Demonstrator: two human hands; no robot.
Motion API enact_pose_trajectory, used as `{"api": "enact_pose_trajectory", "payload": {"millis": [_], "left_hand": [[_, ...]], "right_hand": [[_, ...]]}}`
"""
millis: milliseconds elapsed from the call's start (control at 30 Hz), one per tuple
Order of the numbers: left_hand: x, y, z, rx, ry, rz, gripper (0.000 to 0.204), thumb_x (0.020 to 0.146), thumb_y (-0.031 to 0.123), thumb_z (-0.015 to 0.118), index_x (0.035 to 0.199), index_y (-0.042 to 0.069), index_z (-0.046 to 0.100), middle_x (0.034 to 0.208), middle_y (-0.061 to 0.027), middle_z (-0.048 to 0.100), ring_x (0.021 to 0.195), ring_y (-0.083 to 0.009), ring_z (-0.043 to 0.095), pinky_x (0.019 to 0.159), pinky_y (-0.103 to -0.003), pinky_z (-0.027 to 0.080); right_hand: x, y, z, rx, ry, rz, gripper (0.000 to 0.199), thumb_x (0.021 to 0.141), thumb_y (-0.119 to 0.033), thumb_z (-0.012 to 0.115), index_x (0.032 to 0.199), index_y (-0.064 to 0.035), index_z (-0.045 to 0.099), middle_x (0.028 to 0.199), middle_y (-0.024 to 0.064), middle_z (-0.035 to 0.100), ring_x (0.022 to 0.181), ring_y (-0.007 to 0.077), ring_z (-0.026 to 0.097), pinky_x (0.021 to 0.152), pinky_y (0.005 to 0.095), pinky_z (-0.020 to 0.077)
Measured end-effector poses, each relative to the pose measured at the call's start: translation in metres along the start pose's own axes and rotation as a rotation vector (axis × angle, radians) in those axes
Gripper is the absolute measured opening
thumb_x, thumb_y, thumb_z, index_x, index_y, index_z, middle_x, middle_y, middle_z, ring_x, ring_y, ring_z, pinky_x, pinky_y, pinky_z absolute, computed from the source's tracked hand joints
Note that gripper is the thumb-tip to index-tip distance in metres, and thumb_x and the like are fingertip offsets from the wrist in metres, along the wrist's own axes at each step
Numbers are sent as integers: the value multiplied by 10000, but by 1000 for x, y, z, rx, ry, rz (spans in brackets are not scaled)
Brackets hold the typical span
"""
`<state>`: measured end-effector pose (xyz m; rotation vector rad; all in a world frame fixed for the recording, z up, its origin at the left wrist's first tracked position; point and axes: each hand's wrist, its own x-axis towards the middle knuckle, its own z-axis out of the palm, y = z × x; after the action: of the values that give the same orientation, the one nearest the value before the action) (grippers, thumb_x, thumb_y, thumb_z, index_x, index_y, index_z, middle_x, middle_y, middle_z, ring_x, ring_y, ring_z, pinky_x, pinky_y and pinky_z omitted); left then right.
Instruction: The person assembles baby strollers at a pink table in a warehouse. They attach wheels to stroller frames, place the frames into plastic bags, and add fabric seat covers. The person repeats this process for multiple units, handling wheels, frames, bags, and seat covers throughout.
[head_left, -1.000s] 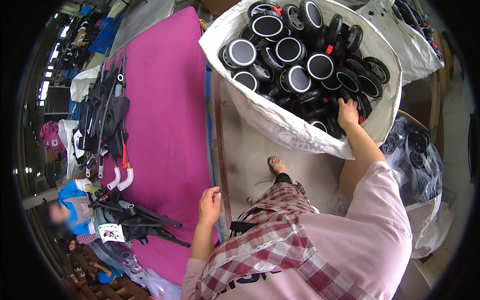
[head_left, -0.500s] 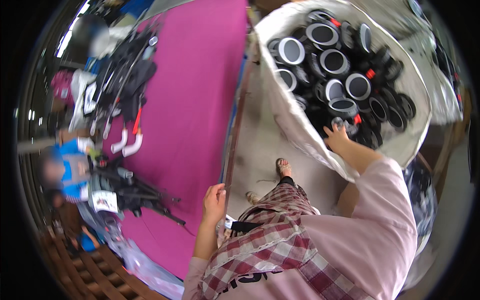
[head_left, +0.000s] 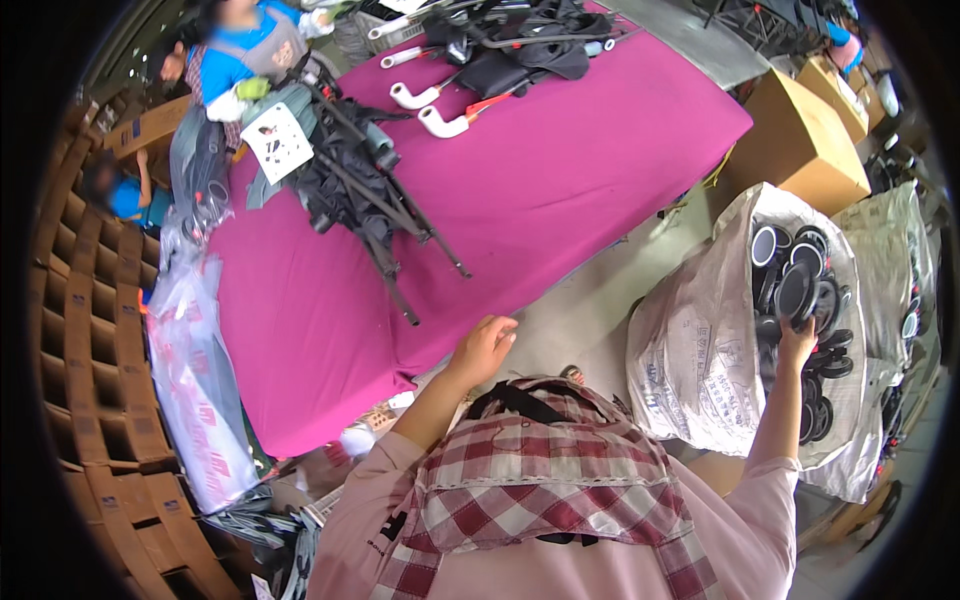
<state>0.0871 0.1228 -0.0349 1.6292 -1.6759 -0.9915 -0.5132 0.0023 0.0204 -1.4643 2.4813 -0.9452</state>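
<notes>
A pink shirt (head_left: 740, 540) and a red-and-white checked apron (head_left: 545, 465) fill the lower edge. The left hand (head_left: 485, 350) is bare and holds nothing, its fingers loosely bent and slightly apart; it hovers near the close edge of a worktop (head_left: 310, 330) covered in purple cloth. A sandalled foot (head_left: 572, 374) shows just beyond the apron, on the pale floor (head_left: 565, 335).

Out to the right, the right hand (head_left: 797, 345) reaches into the mouth of a tall white woven sack (head_left: 685, 330). It is closed on the lower edge of a black wheel (head_left: 796, 290), which stands tilted, face toward the view, among the other wheels (head_left: 815, 415) heaped in the sack. Some of those have pale rings around dark centres, and several overlap too closely to count.

On the left side, clear plastic wrapping (head_left: 190, 370) hangs along the end of the worktop. On the cloth lies a folded black frame (head_left: 360, 185), its dark legs pointing toward the person, with a white printed sheet (head_left: 277, 143) at its left. Past it lie more black parts (head_left: 525, 70), with curved white tubes (head_left: 443, 122) and a red strip (head_left: 487, 104).

Behind the frame stands a co-worker (head_left: 265, 50) in blue sleeves and a grey apron, wearing a green glove (head_left: 252, 88). Large cardboard boxes (head_left: 765, 130) stand beyond the worktop's far right corner.
</notes>
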Motion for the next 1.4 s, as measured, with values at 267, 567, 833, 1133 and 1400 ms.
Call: {"api": "enact_pose_trajectory", "payload": {"millis": [267,567,833,1133,1400], "left_hand": [[-31,5,-93,-40,372,401,588,921,186,698,1441,90,442,1386,-180,492,1274,-312,516,955,-387,510],[-57,-80,-162,-402,682,-140,480,860,92,712,1306,9,555,1130,-236,673,1057,-350,679,898,-410,518],[-38,-160,-130,-573,572,-404,654,919,182,658,1446,-40,341,1304,-305,545,1227,-442,546,1017,-459,438],[6,-177,-134,-390,604,-684,597,970,270,617,1400,-63,369,1270,-332,531,1213,-493,500,1000,-511,418],[-5,-185,-141,-447,585,-680,584,994,335,583,1377,-60,386,1245,-331,543,1171,-506,531,979,-519,431]], "right_hand": [[-221,-310,24,123,-368,-1033,405,676,-57,799,1066,-53,687,1349,201,510,1229,415,512,1045,486,430],[-296,-454,152,269,-502,-1409,323,744,78,723,1019,-90,713,1346,194,505,1165,388,583,971,432,512],[-369,-444,285,525,-779,-1012,460,822,121,535,1232,-68,621,1282,245,495,1262,435,499,1062,462,419],[-242,-467,346,648,-935,-437,286,857,-49,750,1059,-7,552,967,130,637,836,174,653,721,299,523],[-238,-512,393,-219,-647,-1337,645,751,-135,764,1355,-202,548,1261,98,582,1216,314,519,972,484,440]]}}
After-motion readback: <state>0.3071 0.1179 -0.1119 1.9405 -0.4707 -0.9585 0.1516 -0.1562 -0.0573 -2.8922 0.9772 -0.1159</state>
